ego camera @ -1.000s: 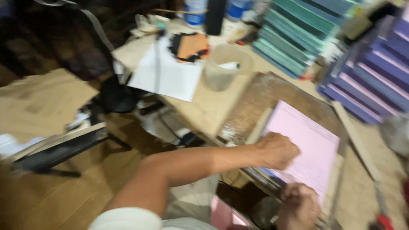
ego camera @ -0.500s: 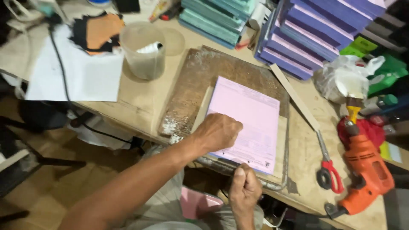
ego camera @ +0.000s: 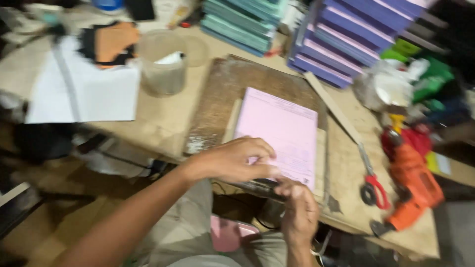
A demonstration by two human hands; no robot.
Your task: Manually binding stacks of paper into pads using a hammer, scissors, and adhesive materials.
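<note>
Head view: white wad (ego camera: 169, 58) inside plastic cup (ego camera: 163, 74)

Both hands crowd the near edge of the pink sheet stack (ego camera: 279, 131), leaving its far half open from above. To the right, a wooden strip (ego camera: 332, 106), red-handled scissors (ego camera: 371, 183) and an orange drill (ego camera: 413, 185) hem that side. Purple book stacks (ego camera: 346, 42) wall the far edge, while a plastic tub (ego camera: 163, 62) stands left across bare surface (ego camera: 158, 123).

Matt pink paper pad (ego camera: 279, 131), rough scuffed wooden board (ego camera: 222, 94) beneath the pad, cloudy plastic tub (ego camera: 163, 62) left of the board, glossy orange plastic drill (ego camera: 413, 185), red-handled metal scissors (ego camera: 371, 180)
</note>
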